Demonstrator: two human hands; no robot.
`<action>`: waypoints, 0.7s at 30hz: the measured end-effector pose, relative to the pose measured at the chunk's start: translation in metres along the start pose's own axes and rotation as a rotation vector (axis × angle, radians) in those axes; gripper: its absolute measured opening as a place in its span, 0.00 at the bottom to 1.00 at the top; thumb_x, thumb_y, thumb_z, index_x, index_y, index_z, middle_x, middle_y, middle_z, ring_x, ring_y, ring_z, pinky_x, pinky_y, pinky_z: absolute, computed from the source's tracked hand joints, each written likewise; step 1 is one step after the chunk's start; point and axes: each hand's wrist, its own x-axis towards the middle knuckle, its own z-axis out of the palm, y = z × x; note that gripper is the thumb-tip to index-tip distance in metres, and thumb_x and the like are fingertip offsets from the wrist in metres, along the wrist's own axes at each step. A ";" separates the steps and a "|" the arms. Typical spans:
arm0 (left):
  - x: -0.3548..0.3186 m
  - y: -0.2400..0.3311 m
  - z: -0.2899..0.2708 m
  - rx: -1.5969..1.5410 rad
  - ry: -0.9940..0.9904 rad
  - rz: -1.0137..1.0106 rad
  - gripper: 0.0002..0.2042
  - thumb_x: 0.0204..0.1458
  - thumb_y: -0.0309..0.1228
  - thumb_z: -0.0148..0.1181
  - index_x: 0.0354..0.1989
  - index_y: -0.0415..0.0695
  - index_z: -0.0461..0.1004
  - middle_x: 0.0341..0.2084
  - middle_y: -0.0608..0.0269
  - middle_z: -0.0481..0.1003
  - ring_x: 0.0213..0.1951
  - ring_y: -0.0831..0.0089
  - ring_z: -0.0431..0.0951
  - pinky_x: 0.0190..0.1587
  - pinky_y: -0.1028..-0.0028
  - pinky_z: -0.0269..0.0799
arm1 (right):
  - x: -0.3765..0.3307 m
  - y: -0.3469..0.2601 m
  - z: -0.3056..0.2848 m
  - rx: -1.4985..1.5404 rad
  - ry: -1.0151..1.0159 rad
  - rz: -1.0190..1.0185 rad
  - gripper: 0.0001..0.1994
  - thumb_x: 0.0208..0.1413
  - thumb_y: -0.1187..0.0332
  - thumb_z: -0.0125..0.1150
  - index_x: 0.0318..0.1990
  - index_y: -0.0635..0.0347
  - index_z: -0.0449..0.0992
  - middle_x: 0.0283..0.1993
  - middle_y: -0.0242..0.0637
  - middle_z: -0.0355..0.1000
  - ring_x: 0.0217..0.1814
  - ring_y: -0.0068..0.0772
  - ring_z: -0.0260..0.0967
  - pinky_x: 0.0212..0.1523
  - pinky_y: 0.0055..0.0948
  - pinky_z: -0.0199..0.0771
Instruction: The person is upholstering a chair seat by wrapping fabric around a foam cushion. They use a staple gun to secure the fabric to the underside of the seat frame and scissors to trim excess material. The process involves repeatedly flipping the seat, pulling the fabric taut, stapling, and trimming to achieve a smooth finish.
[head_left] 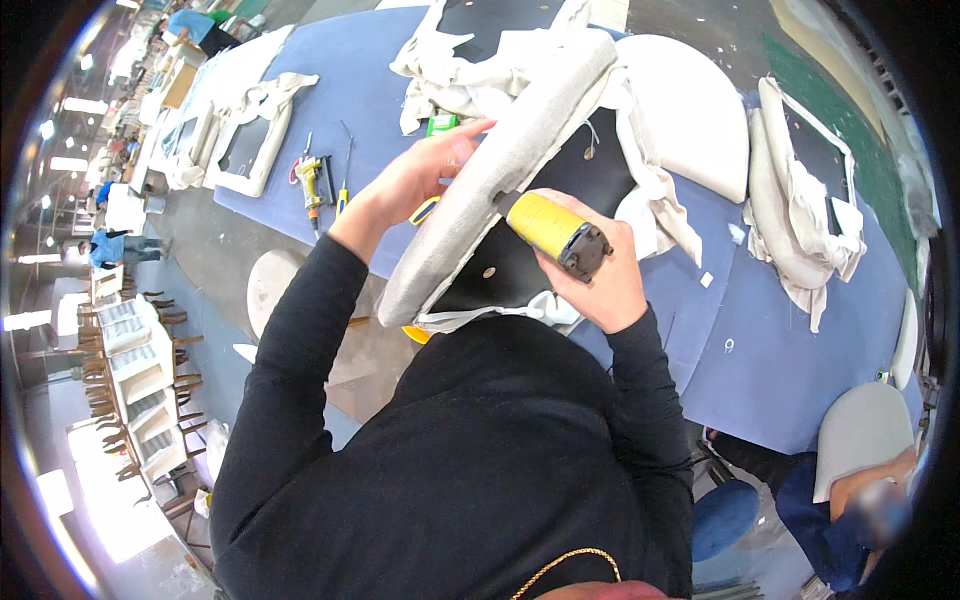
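Note:
In front of my body a pale grey upholstered chair cushion (462,210) stands tilted on its edge, its black underside toward the right. My left hand (412,182) grips its left side, with some fingertips hidden behind the fabric. A yellow staple gun (545,225) with a dark end cap is in my closed right hand (612,280). The gun's nose meets the fabric along the border of the black underside. Loose white cloth (545,308) hangs at the cushion's lower end.
The blue-covered table (375,75) carries a second tool (313,185), a yellow-handled screwdriver (343,195) and a green box (440,125). Other upholstered pieces lie around: a rounded pale panel (685,110) and a cloth-draped frame (800,190). A person (820,510) sits at lower right.

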 end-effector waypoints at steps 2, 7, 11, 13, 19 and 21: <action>0.013 -0.050 -0.017 -0.273 0.101 -0.263 0.37 0.74 0.60 0.47 0.82 0.47 0.62 0.71 0.59 0.71 0.65 0.72 0.75 0.64 0.68 0.75 | -0.002 0.006 0.006 0.033 0.003 0.036 0.29 0.47 0.77 0.70 0.62 0.60 0.81 0.47 0.52 0.85 0.49 0.53 0.87 0.52 0.36 0.83; -0.021 -0.039 0.029 0.392 0.353 0.019 0.34 0.78 0.57 0.38 0.81 0.43 0.61 0.68 0.51 0.76 0.65 0.59 0.78 0.68 0.64 0.72 | -0.005 0.007 0.008 -0.037 0.022 0.016 0.26 0.52 0.80 0.72 0.62 0.62 0.82 0.49 0.43 0.87 0.52 0.31 0.87 0.58 0.30 0.81; -0.041 -0.022 0.059 0.879 0.355 0.381 0.29 0.78 0.46 0.44 0.83 0.53 0.56 0.69 0.39 0.72 0.67 0.40 0.75 0.68 0.56 0.72 | -0.009 0.003 0.004 -0.027 0.034 -0.004 0.26 0.53 0.81 0.71 0.62 0.67 0.81 0.53 0.43 0.87 0.55 0.31 0.86 0.61 0.31 0.80; -0.050 -0.012 0.070 0.971 0.325 0.331 0.32 0.74 0.38 0.54 0.84 0.52 0.54 0.76 0.44 0.66 0.76 0.43 0.66 0.76 0.57 0.63 | -0.009 -0.003 0.006 -0.085 0.033 -0.016 0.26 0.53 0.80 0.73 0.62 0.66 0.82 0.54 0.44 0.87 0.55 0.34 0.86 0.60 0.31 0.80; -0.047 -0.011 0.077 1.015 0.357 0.359 0.38 0.64 0.29 0.63 0.83 0.57 0.57 0.72 0.42 0.69 0.70 0.38 0.72 0.71 0.53 0.70 | -0.013 -0.004 0.008 -0.104 0.030 -0.057 0.27 0.51 0.79 0.73 0.62 0.63 0.82 0.53 0.45 0.86 0.54 0.38 0.87 0.58 0.31 0.82; -0.047 -0.009 0.077 1.003 0.352 0.356 0.40 0.62 0.28 0.65 0.83 0.61 0.56 0.71 0.40 0.69 0.67 0.36 0.74 0.67 0.52 0.73 | -0.013 -0.007 0.008 -0.100 0.014 -0.041 0.27 0.51 0.79 0.73 0.62 0.62 0.82 0.53 0.45 0.86 0.54 0.39 0.87 0.58 0.31 0.82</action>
